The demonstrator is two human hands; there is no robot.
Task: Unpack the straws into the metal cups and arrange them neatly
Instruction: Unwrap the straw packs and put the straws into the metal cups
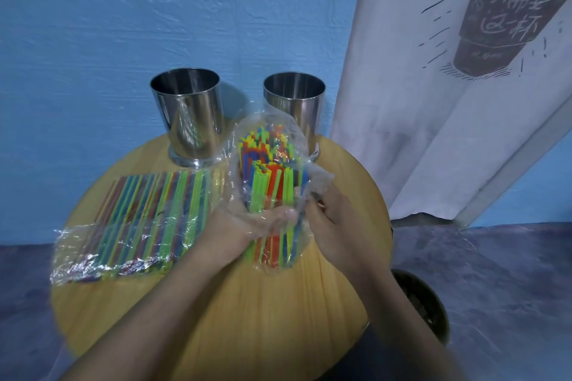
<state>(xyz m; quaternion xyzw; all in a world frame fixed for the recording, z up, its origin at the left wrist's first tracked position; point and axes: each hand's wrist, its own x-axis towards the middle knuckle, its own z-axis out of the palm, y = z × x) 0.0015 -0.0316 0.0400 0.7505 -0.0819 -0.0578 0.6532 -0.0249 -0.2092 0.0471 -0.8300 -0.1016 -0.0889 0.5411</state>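
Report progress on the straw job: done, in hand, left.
Done: nothing; no straws show in the left metal cup or the right metal cup. In hand: the left hand grips one straw bag upright, the right hand pinches its plastic. Left: empty that bag, then the second straw pack lying on the table, and tidy both cups.

Left hand (pixel 247 227), right hand (pixel 332 221) gripping straw bag (pixel 272 182); metal cups (pixel 190 120) (pixel 298 105) behind

The clear bag (pixel 280 120) blurs the fingers (pixel 287 213) of your left hand (pixel 244 226) — your right hand (pixel 332 221) loses its fingertips in crumpled film, and beyond them the right cup (pixel 305 102) is partly covered.
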